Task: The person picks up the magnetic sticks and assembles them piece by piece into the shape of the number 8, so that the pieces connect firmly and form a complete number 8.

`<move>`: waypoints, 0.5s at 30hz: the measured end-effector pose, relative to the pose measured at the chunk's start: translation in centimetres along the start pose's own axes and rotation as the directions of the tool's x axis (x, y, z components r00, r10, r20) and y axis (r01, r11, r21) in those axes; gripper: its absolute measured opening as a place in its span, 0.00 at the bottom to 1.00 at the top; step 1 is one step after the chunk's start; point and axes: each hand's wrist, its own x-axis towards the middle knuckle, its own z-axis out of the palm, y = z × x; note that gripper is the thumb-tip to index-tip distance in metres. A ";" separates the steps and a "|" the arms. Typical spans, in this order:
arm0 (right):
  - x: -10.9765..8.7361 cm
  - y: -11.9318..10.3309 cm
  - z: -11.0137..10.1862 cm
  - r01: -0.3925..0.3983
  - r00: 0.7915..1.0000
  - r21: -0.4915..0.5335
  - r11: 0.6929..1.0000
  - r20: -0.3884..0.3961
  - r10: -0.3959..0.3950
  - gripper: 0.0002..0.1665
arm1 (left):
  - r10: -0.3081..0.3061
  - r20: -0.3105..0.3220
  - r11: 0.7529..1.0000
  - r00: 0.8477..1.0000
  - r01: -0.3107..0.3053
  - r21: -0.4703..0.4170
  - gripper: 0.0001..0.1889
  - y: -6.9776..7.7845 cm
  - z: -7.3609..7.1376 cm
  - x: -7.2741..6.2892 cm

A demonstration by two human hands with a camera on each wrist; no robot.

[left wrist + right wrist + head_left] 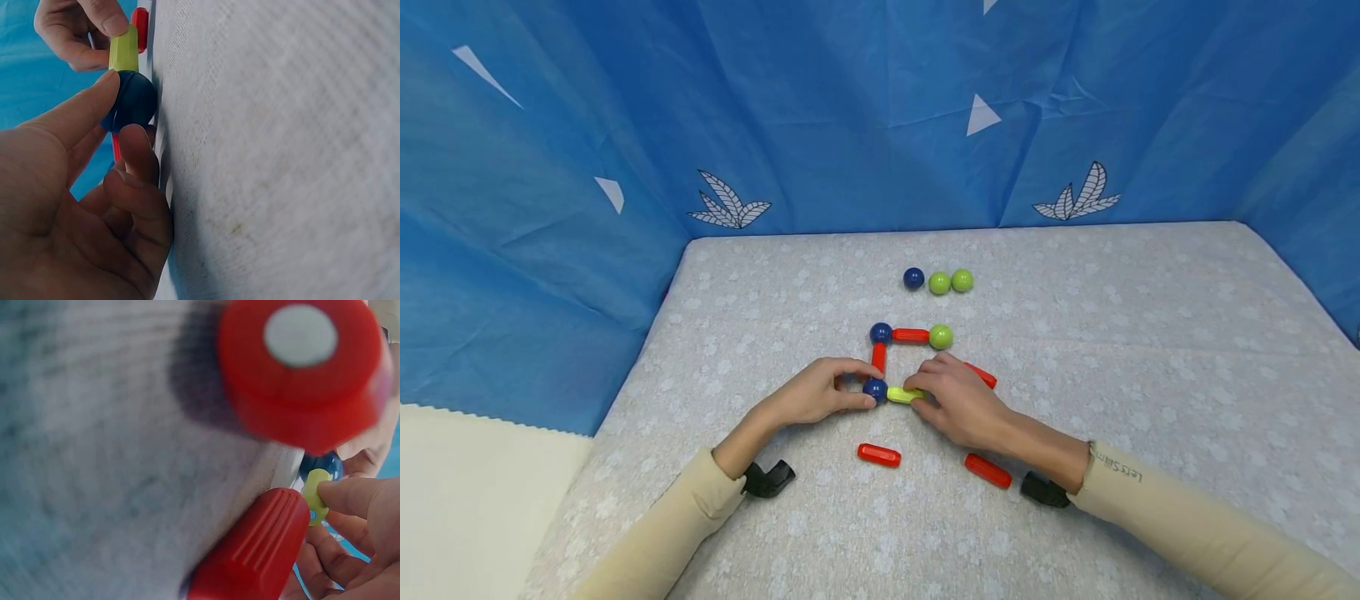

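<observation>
My left hand [817,392] pinches a dark blue ball [876,390] between thumb and fingers. A yellow-green magnetic rod [901,395] touches that ball's right side, and my right hand [961,400] pinches its other end. From the held ball a red rod [878,358] runs back to a second blue ball [882,333]. Another red rod [911,336] leads right from there to a green ball [941,337]. The left wrist view shows the yellow-green rod [124,50] meeting the blue ball [134,100]. In the right wrist view the rod [315,497] sits under my thumb.
Loose red rods lie nearby: one [879,454] in front of the hands, one [988,471] below the right wrist, one [982,375] partly behind the right hand. Farther back stand a blue ball [913,278] and two green balls [939,283]. A blue curtain [880,125] hangs behind the table.
</observation>
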 end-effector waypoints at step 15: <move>0.0 0.1 0.0 -0.022 1.000 0.005 1.000 0.004 0.022 0.10 | 0.005 0.001 1.000 1.000 -0.005 -0.002 0.18 0.1 0.0 -0.1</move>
